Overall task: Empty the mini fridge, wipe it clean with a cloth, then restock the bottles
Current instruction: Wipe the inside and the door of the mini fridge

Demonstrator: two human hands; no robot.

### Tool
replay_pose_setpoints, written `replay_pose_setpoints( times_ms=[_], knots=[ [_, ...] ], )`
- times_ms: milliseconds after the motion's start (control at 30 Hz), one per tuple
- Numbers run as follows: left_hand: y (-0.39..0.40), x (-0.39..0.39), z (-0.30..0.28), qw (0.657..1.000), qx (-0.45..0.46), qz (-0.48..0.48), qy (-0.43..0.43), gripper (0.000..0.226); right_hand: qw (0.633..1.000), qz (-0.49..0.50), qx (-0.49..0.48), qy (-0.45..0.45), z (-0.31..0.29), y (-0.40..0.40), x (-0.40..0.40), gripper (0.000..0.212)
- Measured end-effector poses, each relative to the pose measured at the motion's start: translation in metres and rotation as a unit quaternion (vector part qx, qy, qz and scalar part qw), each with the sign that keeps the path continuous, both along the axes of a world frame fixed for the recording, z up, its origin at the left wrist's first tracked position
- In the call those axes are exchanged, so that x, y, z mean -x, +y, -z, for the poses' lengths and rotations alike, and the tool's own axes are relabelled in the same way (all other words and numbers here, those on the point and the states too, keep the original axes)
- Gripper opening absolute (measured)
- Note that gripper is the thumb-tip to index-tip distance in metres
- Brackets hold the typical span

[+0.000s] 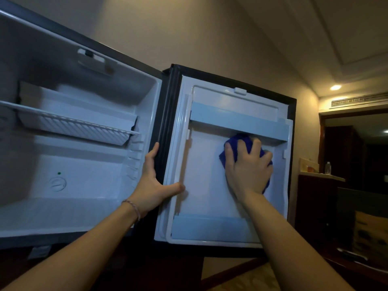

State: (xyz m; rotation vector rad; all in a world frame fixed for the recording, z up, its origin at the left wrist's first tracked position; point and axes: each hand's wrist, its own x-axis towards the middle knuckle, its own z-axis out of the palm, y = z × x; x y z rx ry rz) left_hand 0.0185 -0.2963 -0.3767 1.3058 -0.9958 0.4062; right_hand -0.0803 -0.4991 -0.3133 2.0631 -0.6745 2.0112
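Observation:
The mini fridge (69, 164) stands open with a white interior and nothing on its wire shelf (69, 122). Its door (201, 185) is swung fully open to the right, inner side facing me. My right hand (248, 166) presses a bunched blue cloth (241, 141) against the door's inner panel, just below the upper door shelf (239, 120). My left hand (153, 181) holds the door's hinge-side edge, fingers behind the dark seal and thumb on the white liner. No bottles show inside the fridge.
A dark wooden counter (319, 181) at the right carries a clear water bottle (327, 167). A cardboard box (370, 232) sits lower right. The fridge rests on a dark cabinet; a beige wall rises behind it.

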Motion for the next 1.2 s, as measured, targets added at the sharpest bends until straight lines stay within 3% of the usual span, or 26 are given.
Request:
replay_pose_setpoints(
  times_ms=[133, 300, 433, 567, 633, 700, 833, 1200],
  knots=[
    [-0.001, 0.001, 0.000, 1.000, 0.004, -0.001, 0.002, 0.123, 0.999, -0.030, 0.002, -0.017, -0.002, 0.031, -0.011, 0.051],
    [0.000, -0.002, 0.001, 1.000, 0.004, 0.003, 0.004, 0.122, 0.995, -0.085, 0.039, -0.031, -0.006, 0.055, -0.010, 0.040],
    [0.003, -0.002, 0.001, 1.000, 0.000, 0.016, 0.006, 0.124, 0.984, -0.166, 0.050, -0.046, -0.002, 0.047, 0.000, 0.063],
    [0.003, 0.000, 0.001, 1.000, 0.004, 0.018, 0.004, 0.120, 0.997, -0.039, 0.060, -0.009, 0.007, 0.023, 0.010, 0.075],
    [0.002, 0.000, 0.001, 1.000, 0.002, 0.015, 0.005, 0.123, 0.999, -0.039, 0.019, 0.003, 0.013, 0.016, 0.012, 0.078],
    [0.002, -0.001, 0.001, 1.000, 0.000, 0.013, 0.006, 0.124, 0.996, -0.080, -0.024, 0.006, 0.020, 0.017, 0.009, 0.077],
    [0.001, -0.001, 0.001, 1.000, 0.005, 0.013, 0.006, 0.123, 0.997, -0.072, -0.022, -0.017, 0.019, 0.032, -0.004, 0.065],
    [0.003, -0.006, 0.002, 1.000, -0.004, 0.022, -0.003, 0.121, 0.989, -0.074, 0.128, 0.022, 0.015, 0.054, -0.016, 0.051]
  ],
)
